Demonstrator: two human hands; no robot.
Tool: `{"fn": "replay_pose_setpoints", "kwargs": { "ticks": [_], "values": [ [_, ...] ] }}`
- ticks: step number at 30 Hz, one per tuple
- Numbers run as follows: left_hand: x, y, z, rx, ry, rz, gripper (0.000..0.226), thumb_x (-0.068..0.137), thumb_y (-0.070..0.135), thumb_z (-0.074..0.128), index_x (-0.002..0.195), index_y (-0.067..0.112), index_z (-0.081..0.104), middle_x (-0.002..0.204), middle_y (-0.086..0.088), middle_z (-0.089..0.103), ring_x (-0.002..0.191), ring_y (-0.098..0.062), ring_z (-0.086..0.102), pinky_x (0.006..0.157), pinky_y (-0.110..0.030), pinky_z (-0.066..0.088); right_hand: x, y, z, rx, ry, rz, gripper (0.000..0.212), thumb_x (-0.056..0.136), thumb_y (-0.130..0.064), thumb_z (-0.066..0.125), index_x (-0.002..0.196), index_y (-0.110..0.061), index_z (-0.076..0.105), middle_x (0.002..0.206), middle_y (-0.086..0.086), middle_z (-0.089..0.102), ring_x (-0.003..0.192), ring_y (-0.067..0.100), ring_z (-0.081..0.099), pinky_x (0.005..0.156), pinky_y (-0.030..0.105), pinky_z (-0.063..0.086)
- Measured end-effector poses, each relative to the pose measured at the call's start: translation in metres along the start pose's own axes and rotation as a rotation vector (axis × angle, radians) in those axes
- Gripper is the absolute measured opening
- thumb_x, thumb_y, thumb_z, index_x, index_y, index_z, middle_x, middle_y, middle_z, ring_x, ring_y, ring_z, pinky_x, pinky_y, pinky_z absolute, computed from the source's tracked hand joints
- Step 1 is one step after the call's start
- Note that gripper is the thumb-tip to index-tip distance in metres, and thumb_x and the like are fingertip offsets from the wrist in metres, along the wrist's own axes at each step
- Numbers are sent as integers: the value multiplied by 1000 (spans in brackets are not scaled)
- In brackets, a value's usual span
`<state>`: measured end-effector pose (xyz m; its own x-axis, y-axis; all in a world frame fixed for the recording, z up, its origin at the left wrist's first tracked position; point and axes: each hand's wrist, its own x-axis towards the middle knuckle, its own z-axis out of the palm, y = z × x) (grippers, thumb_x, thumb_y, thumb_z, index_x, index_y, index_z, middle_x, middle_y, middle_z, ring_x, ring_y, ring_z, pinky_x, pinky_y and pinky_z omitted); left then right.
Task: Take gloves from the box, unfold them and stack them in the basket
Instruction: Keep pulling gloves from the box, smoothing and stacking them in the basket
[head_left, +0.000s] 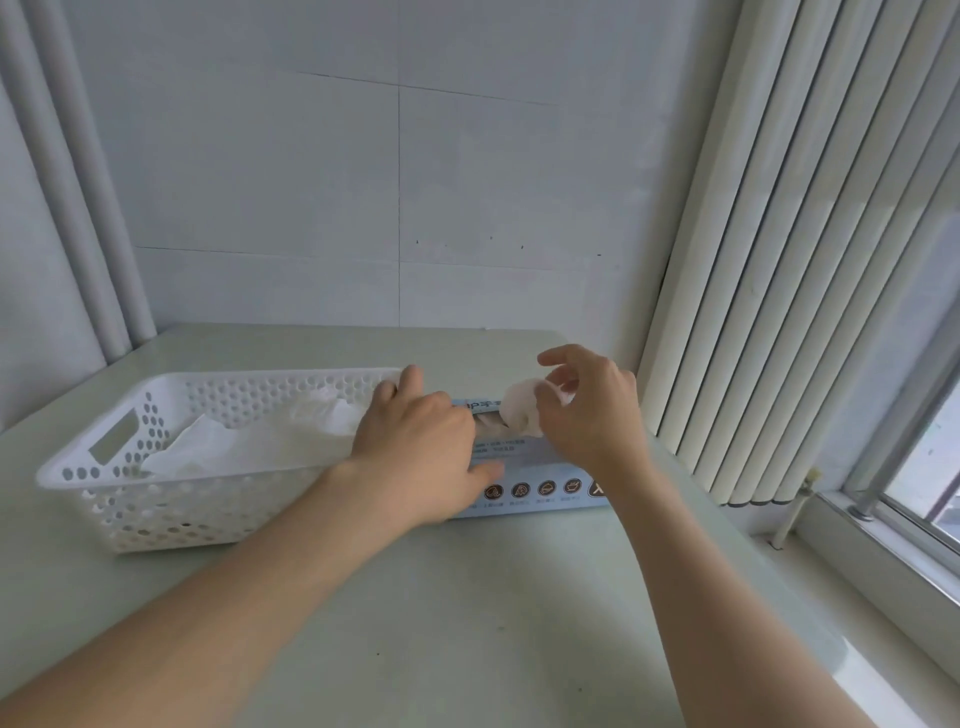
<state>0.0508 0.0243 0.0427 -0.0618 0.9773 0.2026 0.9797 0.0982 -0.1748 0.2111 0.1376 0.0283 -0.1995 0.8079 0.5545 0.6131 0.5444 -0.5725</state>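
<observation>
On the tabletop the left hand lies flat, pressing the box down; the right hand pinches a folded glove at the slot; probably thin, limp and slippery, best pinched by an edge; unfolded gloves lie in the basket.

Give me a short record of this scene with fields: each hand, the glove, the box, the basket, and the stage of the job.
left hand: presses on the box, fingers fairly straight
right hand: pinches the folded glove just above the box opening
folded glove: white, rolled up, not yet unfolded
box: light blue, flat on the table, to the right of the basket
basket: white, perforated, holds the spread gloves
stage: one glove drawn from the box, unfolding not yet done
</observation>
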Motion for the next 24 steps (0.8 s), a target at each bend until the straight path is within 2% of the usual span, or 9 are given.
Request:
{"fn": "replay_pose_setpoints", "kwargs": {
  "ticks": [2, 3, 5, 8, 10, 14, 19, 22, 24],
  "values": [
    [7, 7, -11, -47, 24, -16, 54, 100, 66, 47, 70, 21, 49, 77, 1, 47, 102, -27, 36, 85, -41, 33, -2, 2, -2, -32, -56, 70, 45, 82, -18, 67, 126, -25, 69, 104, -7, 71, 98, 17, 65, 86, 33, 55],
    [13, 11, -12, -108, 54, -20, 52, 101, 58, 51, 67, 19, 45, 74, -1, 47, 99, -27, 40, 82, -40, 36, -1, 4, -2, -51, -63, 89, 44, 81, -18, 66, 124, -24, 70, 103, -6, 71, 97, 18, 65, 85, 33, 55],
    [29, 15, -10, -295, 127, -19, 40, 102, 37, 56, 72, 12, 51, 73, -6, 53, 93, -32, 55, 76, -39, 47, 1, 11, -1, -69, -28, 95, 25, 87, -17, 66, 110, -20, 77, 92, -6, 73, 90, 18, 67, 79, 30, 52],
    [48, 22, -6, -505, 228, 12, 30, 106, 33, 57, 119, 8, 68, 112, -10, 71, 108, -31, 64, 95, -41, 53, 6, 18, 2, -11, 54, 51, 11, 96, -21, 70, 94, -20, 81, 83, -11, 71, 76, 8, 64, 71, 3, 40],
    [54, 28, -5, -624, 276, 48, 35, 106, 36, 59, 135, 17, 66, 125, -3, 71, 110, -23, 65, 99, -35, 49, 8, 22, 5, 11, 98, -5, 11, 98, -24, 72, 94, -22, 82, 84, -11, 71, 75, 1, 60, 70, -1, 35],
    [60, 32, 7, -758, 356, 50, 21, 103, 36, 64, 118, 26, 76, 99, 8, 76, 88, -14, 68, 86, -40, 58, 8, 24, 10, 22, 198, -130, 8, 96, -22, 77, 96, -22, 85, 87, -3, 68, 72, 1, 58, 70, 1, 36],
    [62, 29, 10, -875, 334, 47, 26, 99, 29, 71, 124, 22, 73, 93, 8, 76, 83, -11, 70, 87, -37, 58, 7, 23, 14, 90, 281, -296, 13, 93, -8, 78, 97, -17, 85, 90, 1, 70, 71, 7, 63, 69, 13, 48],
    [62, 26, 12, -880, 342, 39, 13, 101, 30, 68, 108, 25, 78, 90, 7, 76, 82, -13, 70, 83, -39, 59, 5, 15, 13, 169, 304, -332, 14, 91, -2, 77, 96, -13, 84, 94, 0, 71, 77, 5, 64, 71, 9, 45],
    [62, 22, 13, -883, 367, -18, 22, 103, 32, 63, 92, 21, 78, 83, 3, 76, 79, -18, 70, 79, -41, 59, 2, 10, 12, 191, 309, -309, 21, 90, 2, 75, 103, -14, 80, 97, -2, 71, 82, 6, 66, 73, 9, 47]
  ]
}}
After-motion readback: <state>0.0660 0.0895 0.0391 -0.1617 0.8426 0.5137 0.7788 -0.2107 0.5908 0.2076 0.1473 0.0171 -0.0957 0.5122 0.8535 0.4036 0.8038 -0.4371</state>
